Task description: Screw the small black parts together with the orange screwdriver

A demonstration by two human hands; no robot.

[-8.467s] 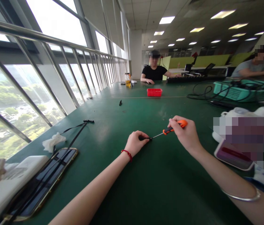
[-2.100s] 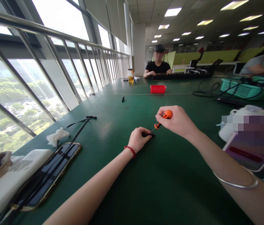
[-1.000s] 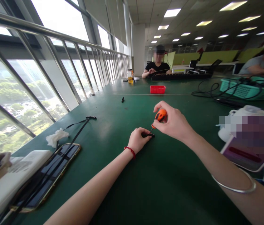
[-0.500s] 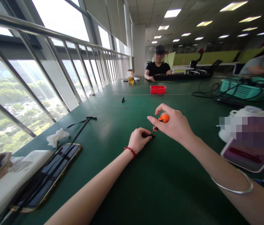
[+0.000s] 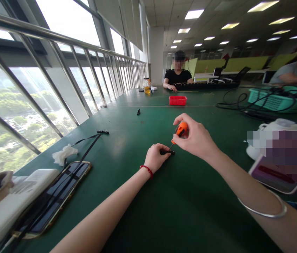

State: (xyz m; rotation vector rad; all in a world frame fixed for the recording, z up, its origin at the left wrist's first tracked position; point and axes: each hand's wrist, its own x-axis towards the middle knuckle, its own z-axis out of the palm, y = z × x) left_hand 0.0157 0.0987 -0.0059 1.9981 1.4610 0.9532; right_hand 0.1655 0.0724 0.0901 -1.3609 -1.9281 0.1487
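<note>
My left hand [image 5: 156,156] presses a small black part [image 5: 171,152] against the green tabletop [image 5: 127,147], fingers closed round it. An orange and black screwdriver [image 5: 182,129] is held in my right hand [image 5: 194,136], between the thumb and curled fingers. Its thin shaft slants down to the black part beside my left fingertips. Exactly where the tip meets the part is too small to make out.
A red tray [image 5: 178,101] stands further back, with a small black piece [image 5: 138,112] left of it. Left lie a phone [image 5: 59,196], straps and a tissue [image 5: 64,154]. A teal basket [image 5: 266,100] with cables is at right. A person [image 5: 178,75] sits opposite.
My right thumb and fingers have closed in on the screwdriver handle, which now stands more upright. My left hand has stayed in place.
</note>
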